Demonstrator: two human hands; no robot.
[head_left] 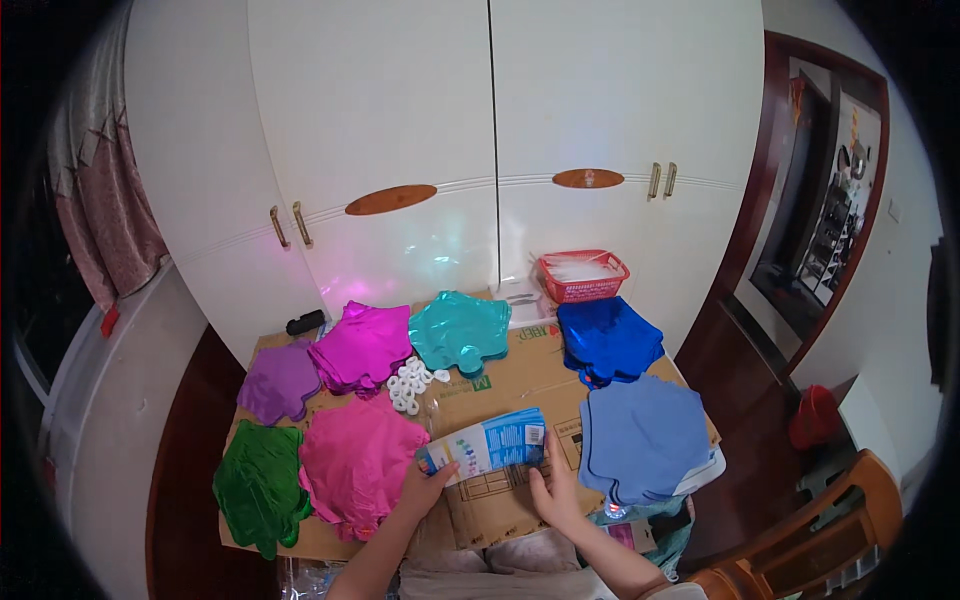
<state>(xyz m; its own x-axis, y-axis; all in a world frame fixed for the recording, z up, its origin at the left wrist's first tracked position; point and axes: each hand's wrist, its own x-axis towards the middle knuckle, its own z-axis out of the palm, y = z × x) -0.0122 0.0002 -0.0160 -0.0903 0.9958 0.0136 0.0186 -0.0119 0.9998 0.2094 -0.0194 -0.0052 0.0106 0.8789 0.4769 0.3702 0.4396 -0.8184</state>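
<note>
At the frame's centre you see a teal foil balloon stack; a red basket sits upper right, a green stack lower left.

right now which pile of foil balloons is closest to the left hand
The pink pile, lying right beside the left hand at the cardboard's near edge. The green, purple, magenta, teal and two blue piles all sit farther off.

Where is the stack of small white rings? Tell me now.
The white rings lie on the cardboard left of centre, between the magenta foil pile and the teal foil pile.
</note>
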